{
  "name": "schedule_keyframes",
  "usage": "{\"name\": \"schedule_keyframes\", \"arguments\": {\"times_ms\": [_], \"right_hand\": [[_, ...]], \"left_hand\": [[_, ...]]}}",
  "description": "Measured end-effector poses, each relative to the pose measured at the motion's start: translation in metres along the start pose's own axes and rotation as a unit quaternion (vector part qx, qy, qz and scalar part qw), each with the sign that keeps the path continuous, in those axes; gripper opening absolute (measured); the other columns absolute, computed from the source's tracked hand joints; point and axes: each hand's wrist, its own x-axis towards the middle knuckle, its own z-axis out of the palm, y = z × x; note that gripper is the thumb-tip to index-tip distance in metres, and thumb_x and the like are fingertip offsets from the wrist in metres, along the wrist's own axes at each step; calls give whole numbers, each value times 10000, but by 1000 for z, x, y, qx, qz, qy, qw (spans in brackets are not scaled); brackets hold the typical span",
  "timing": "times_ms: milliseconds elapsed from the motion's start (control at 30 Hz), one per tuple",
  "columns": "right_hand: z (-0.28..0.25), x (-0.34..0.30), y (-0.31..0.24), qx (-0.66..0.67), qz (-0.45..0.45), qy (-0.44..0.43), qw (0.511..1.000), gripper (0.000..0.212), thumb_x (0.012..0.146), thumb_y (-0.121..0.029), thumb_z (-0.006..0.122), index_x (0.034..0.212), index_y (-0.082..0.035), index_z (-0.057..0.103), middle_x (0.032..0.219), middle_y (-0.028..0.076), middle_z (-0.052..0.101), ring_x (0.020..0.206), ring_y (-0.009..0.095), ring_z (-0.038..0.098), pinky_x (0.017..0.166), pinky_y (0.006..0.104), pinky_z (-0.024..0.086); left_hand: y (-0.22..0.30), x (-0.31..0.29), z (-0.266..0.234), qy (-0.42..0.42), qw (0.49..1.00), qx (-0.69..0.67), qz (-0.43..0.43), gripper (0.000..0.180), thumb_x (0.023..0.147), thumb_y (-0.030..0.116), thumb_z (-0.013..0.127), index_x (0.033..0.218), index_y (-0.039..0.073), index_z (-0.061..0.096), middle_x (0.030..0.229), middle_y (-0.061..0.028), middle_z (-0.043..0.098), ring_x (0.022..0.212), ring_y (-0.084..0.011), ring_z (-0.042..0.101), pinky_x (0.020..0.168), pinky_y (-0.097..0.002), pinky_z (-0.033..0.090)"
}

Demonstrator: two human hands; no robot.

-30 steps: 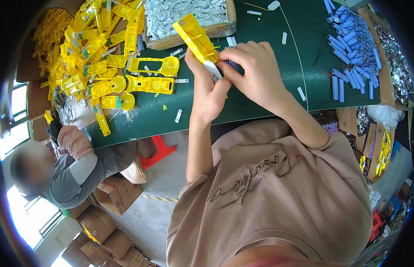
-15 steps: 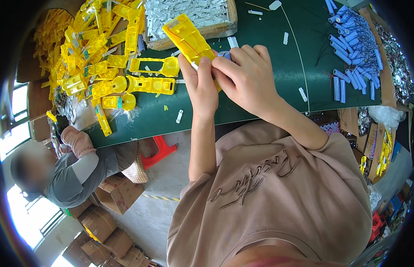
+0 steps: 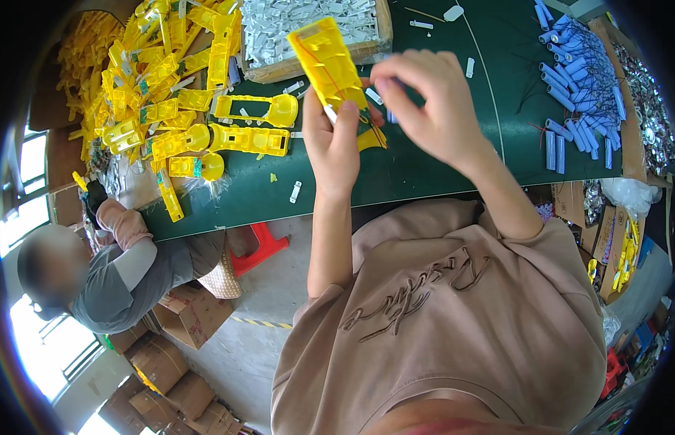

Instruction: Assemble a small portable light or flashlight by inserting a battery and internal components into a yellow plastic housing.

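Where the green table (image 3: 250, 199) meets its left end, a heap of yellow shells (image 3: 145, 80), piled loosely; a person in grey (image 3: 127, 268) sits below it, beside a red stool (image 3: 261, 245).

Next, two yellow frames (image 3: 249, 139) laid flat along the heap's edge, apparently set apart for easy reach.

Cardboard tray (image 3: 276, 72), filled with small white parts (image 3: 294, 29); its walls seem to serve to keep the pieces from scattering, though a few lie loose on the green surface.

Centre, one yellow housing (image 3: 324, 58), raised above the table in the left hand (image 3: 334, 152), tilted with its hollow side up, likely to leave the red wire (image 3: 328, 71) inside exposed. Left thumb pressed on the near edge, fingers wrapped behind, a steadying grip.

Right hand (image 3: 417, 94), just beside the housing, fingers curled and thumb close to the forefinger; whether the tips pinch anything cannot be told.

Far right, blue cylinders (image 3: 569, 90) with thin leads, bunched against a cardboard strip (image 3: 613, 72), which appears to separate them from silver discs (image 3: 648, 119).
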Motion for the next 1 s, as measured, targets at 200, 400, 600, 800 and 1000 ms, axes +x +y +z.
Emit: {"name": "schedule_keyframes", "arguments": {"times_ms": [200, 400, 600, 800, 1000], "right_hand": [[8, 21, 35, 265, 151, -203, 931, 207, 821, -122, 519, 980, 4, 561, 774, 38, 567, 714, 89, 545, 585, 204, 430], [6, 25, 35, 277, 117, -234, 925, 288, 818, -151, 518, 1059, 6, 535, 821, 33, 541, 733, 96, 492, 647, 212, 424], [17, 13, 35, 333, 179, -219, 899, 268, 852, -221, 503, 1036, -34, 555, 747, 22, 529, 669, 84, 471, 612, 215, 391], [21, 7, 32, 458, 181, -213, 844, 285, 892, -265, 466, 1043, -42, 556, 786, -28, 520, 719, 48, 447, 637, 192, 371], [17, 7, 34, 513, 270, -252, 775, 268, 891, -279, 467, 1047, -86, 570, 772, -32, 519, 705, 43, 433, 636, 201, 374]], "left_hand": [[5, -9, 3, -21, 999, -18, -46, 274, 837, 22, 402, 1106, -30, 414, 961, -123, 553, 677, -140, 561, 610, -265, 487], [8, -10, 0, -34, 996, 9, -78, 271, 846, 30, 404, 1112, -22, 406, 889, -90, 536, 687, -132, 566, 611, -260, 490], [5, -10, -2, -31, 996, 14, -79, 285, 845, 31, 408, 1125, -21, 396, 881, -84, 533, 685, -131, 566, 613, -258, 490], [8, -11, -3, -42, 996, 40, -72, 263, 859, 87, 373, 1100, -14, 406, 819, -112, 552, 675, -166, 572, 596, -296, 507], [5, -7, -5, -64, 995, 34, -64, 262, 858, 95, 374, 1096, -10, 407, 825, -116, 548, 678, -169, 568, 596, -299, 508]]}}
